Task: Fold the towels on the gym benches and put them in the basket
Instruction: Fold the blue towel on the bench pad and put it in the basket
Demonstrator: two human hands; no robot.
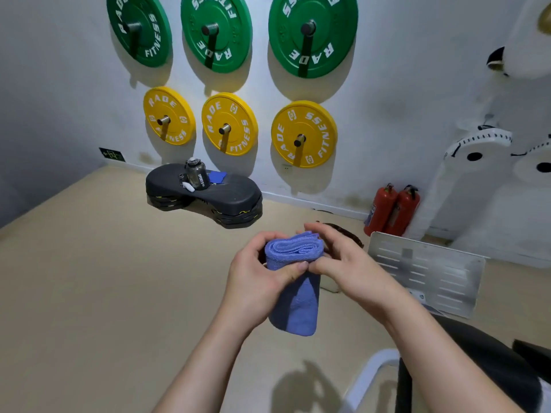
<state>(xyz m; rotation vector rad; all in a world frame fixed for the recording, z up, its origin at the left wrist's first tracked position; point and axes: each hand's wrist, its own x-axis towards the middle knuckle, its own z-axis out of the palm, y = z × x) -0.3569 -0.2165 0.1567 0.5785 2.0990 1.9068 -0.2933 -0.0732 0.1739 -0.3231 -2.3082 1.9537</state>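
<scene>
The white wall fills the upper frame and carries green plates above yellow plates, each hung on a peg to keep it off the tan floor. A black bench shows at the lower right corner, close to the person. It is probably where this towel came from.

A black step platform sits against the wall at centre left, and a slotted metal panel leans at the right, below two red fire extinguishers.

The blue towel is at centre frame, held in the air above the floor. It is folded into a thick wad at the top with a flap hanging down. The left hand curls its fingers round the wad's left side. The right hand wraps over the right side, and the two thumbs meet at the front, likely pinching the layers so the fold does not spring open.

A dark shape behind the right hand may be the basket, though that cannot be told.

A bottle and a small blue cloth rest on the platform.
</scene>
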